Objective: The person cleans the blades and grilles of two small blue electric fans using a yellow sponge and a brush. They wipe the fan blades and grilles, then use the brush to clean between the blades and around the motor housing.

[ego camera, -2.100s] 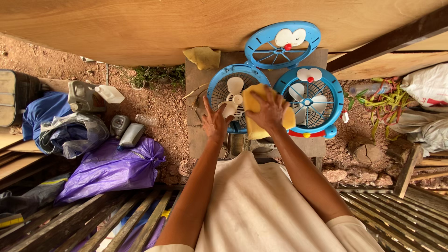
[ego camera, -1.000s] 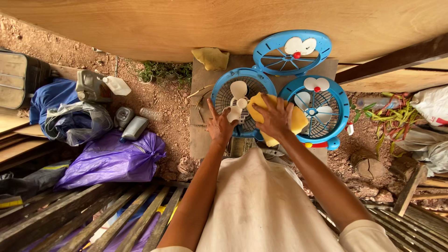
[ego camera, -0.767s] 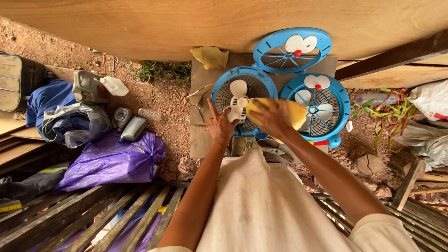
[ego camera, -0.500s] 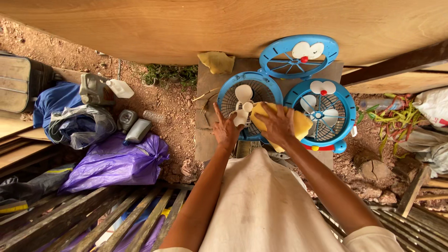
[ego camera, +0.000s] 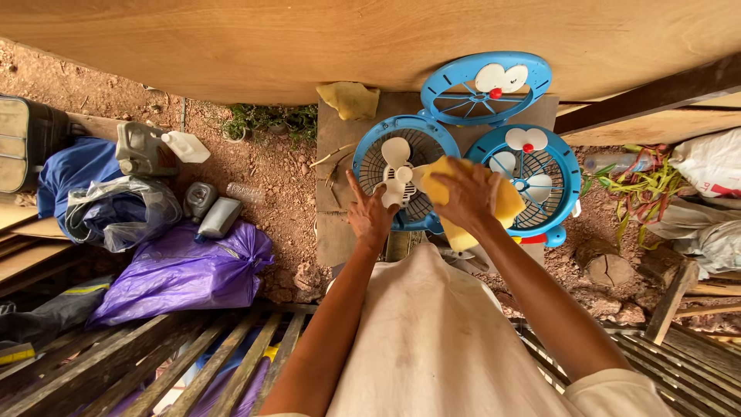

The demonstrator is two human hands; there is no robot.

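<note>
A blue fan with its front grille off lies on a small wooden board, its white blades exposed in the rear grille. My left hand rests with spread fingers on the lower left rim of that grille. My right hand presses a yellow cloth against the blades' right side. A second blue fan lies to the right, and a loose blue front grille leans above.
Another yellow cloth lies at the board's far end. Left on the red dirt are a purple bag, a grey jug, small containers and a blue bag. Wooden slats run below.
My right hand with the yellow cloth has shifted a little over the fan blades; my left hand stays on the grille rim. The view has drifted slightly.
</note>
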